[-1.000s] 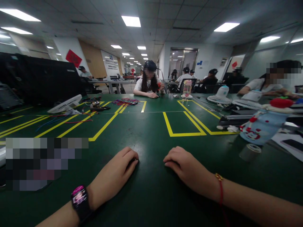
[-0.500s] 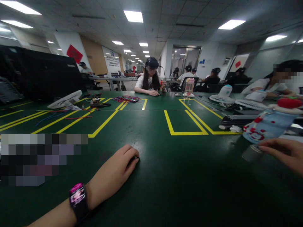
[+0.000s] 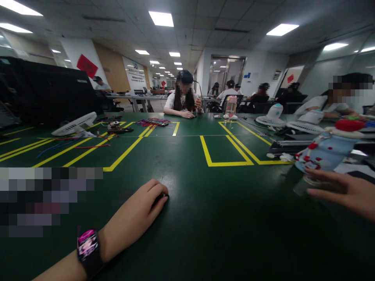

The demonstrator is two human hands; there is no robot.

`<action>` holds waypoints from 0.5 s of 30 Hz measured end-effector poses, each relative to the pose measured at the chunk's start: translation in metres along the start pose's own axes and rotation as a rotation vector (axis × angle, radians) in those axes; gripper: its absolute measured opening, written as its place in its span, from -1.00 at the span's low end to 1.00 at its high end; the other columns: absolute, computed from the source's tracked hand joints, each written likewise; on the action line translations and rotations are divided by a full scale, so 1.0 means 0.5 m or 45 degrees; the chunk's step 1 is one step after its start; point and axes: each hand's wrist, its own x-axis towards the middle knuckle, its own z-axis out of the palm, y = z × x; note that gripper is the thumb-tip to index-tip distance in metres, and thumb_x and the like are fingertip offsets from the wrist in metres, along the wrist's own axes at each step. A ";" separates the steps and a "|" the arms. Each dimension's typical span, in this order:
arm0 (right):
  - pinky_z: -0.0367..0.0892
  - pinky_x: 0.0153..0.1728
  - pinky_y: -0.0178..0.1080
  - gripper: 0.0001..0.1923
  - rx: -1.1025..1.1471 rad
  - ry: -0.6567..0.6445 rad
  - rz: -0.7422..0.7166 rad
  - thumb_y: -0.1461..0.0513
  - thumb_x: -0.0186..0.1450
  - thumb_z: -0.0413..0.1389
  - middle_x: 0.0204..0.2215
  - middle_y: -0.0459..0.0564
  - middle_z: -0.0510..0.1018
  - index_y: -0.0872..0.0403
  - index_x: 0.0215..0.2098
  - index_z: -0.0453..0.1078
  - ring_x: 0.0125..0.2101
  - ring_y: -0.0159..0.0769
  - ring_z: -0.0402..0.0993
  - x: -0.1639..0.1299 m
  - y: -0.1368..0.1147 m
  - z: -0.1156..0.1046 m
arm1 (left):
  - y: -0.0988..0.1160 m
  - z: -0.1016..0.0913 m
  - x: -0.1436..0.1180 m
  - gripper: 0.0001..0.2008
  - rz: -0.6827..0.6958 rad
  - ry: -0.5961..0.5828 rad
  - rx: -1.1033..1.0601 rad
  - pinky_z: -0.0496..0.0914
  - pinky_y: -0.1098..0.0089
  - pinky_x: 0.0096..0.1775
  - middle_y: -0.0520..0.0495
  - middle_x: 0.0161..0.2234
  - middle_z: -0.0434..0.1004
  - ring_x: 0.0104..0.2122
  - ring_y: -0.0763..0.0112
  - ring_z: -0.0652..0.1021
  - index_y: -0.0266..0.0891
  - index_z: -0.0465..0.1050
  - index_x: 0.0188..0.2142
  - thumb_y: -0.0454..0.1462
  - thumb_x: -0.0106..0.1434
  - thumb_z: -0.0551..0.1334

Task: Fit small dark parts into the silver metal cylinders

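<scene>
My left hand (image 3: 148,210), a watch (image 3: 88,248) on its wrist, rests on the green table with fingers curled round a small black object (image 3: 165,195); most of it is hidden. On the right, my right hand (image 3: 342,191) has thumb and fingers apart beside a small see-through container (image 3: 301,186). Its far side is partly covered by my fingers, and I cannot tell whether they touch it. Just behind stands a light blue bottle with a snowman pattern and a red top (image 3: 326,150).
Yellow tape (image 3: 230,164) marks boxes on the tabletop. Bundled coloured wires (image 3: 152,122) and a white fan (image 3: 74,124) lie at the far left. More white fans (image 3: 271,117) and dark metal parts (image 3: 284,146) crowd the right. A co-worker (image 3: 183,97) sits opposite.
My right hand's fingers have parted from their pinch at the container's top. My left hand keeps its curled grip. The whole view has shifted slightly.
</scene>
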 end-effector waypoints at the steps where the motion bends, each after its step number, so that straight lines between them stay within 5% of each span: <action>1: 0.30 -0.21 -0.09 -0.47 0.057 -0.026 -0.028 -0.10 0.28 -0.13 -0.15 0.14 0.52 0.04 -0.08 0.46 -0.19 -0.16 0.47 -0.001 -0.021 0.008 | 0.000 0.000 0.000 -0.81 -0.002 0.001 0.000 0.39 0.29 -0.21 -0.05 -0.18 0.38 -0.25 0.29 0.46 -0.14 0.36 -0.18 -0.24 0.36 -0.01; 10: 0.31 -0.01 -0.20 -0.54 0.483 -0.568 -0.397 0.09 0.27 0.04 0.01 -0.07 0.41 -0.10 0.14 0.23 -0.05 -0.31 0.36 -0.027 -0.267 0.111 | -0.004 0.002 -0.003 -0.81 0.012 0.009 -0.002 0.39 0.31 -0.19 -0.04 -0.18 0.39 -0.23 0.28 0.46 -0.13 0.37 -0.18 -0.24 0.36 0.00; 15: 0.29 -0.01 -0.23 -0.58 0.612 -0.662 -0.515 0.17 0.26 0.06 -0.06 -0.05 0.43 -0.03 0.09 0.26 -0.10 -0.38 0.35 -0.043 -0.355 0.175 | 0.001 0.000 0.000 -0.80 -0.003 -0.014 -0.022 0.39 0.27 -0.19 -0.05 -0.18 0.39 -0.23 0.28 0.47 -0.13 0.38 -0.17 -0.21 0.36 0.01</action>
